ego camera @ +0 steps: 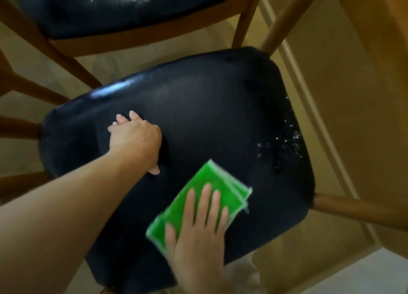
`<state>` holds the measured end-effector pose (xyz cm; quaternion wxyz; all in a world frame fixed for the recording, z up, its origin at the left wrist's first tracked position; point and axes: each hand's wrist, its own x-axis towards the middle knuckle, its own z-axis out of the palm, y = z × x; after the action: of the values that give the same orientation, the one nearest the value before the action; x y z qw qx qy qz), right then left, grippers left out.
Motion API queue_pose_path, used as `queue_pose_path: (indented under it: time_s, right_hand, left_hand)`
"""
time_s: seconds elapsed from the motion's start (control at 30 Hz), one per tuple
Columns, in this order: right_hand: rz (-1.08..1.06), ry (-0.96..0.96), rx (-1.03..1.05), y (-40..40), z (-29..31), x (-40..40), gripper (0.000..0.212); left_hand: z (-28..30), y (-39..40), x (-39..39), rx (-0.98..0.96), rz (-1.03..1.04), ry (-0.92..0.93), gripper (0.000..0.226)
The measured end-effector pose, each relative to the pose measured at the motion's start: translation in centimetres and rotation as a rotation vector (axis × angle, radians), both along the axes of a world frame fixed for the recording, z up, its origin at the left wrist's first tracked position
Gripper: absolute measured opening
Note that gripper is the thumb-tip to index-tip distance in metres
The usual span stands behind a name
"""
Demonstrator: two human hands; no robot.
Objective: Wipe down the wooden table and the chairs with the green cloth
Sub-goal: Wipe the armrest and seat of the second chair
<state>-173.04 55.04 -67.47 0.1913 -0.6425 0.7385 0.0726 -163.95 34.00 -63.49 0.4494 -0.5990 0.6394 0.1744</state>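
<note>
Mid-wipe on a dining chair: my right hand (198, 223) lies flat, fingers straight, pressing the folded green cloth (198, 202) onto the near part of the dark padded seat (198, 108). Nothing is curled round the cloth; only palm pressure keeps it under me. My left hand (135, 139) is spread on the middle of the seat, fingers relaxed and gripping nothing, steadying the chair.

A scatter of pale specks (287, 143) sits near the seat's right edge, apart from the cloth. They may be crumbs or droplets; the frame is too soft for me to tell.

The risks, as I judge them: with no pinch on it, the cloth could bunch up or slip out from under my palm on a fast stroke across this glossy cover. A sweep toward the right edge would likely push the specks over onto the floor (123, 66) rather than gather them. If I lean harder on the left hand, the chair could skid or tip on the smooth floor. A second chair (110, 13) stands just beyond, and its wooden frame could catch my knuckles on a long forward pass.
</note>
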Motion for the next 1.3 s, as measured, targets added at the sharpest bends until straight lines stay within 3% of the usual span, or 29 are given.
queue_pose_path:
  time_s: [0.1,0.27,0.5,0.7,0.83,0.93,1.2,1.3]
  right_hand:
    - [0.04,0.028,0.046,3.8,0.0,1.4,0.088]
    - [0.139,-0.122,-0.065,-0.6,-0.1,-3.0,0.088]
    - [-0.252,0.06,-0.139,-15.9,-0.9,-15.3,0.083]
    - [-0.388,0.092,-0.091,-7.2,-0.4,-10.2,0.076]
    - [-0.302,0.047,-0.001,-0.7,-0.2,-4.3,0.08]
    - [-0.221,0.031,0.001,-0.1,-0.6,-4.4,0.084]
    - [-0.422,0.072,-0.152,-14.8,-1.3,-13.9,0.082]
    - [-0.424,0.089,-0.172,-16.1,-1.5,-14.6,0.078]
  left_hand:
    - [-0.3,0.2,-0.1,-0.013,0.013,-0.031,0.113]
    - [-0.3,0.3,-0.6,-0.013,0.015,-0.076,0.116]
    - [-0.6,-0.3,-1.1,0.02,0.003,-0.116,0.112]
    - [-0.2,-0.2,-0.9,0.008,-0.033,-0.109,0.109]
    - [-0.2,-0.2,-0.8,0.004,-0.016,-0.115,0.112]
    - [-0.2,0.0,-1.0,-0.01,0.042,-0.133,0.118]
    - [-0.5,0.1,-0.6,-0.02,0.016,-0.124,0.119]
    - [-0.5,0.0,-0.5,-0.014,-0.007,-0.099,0.116]
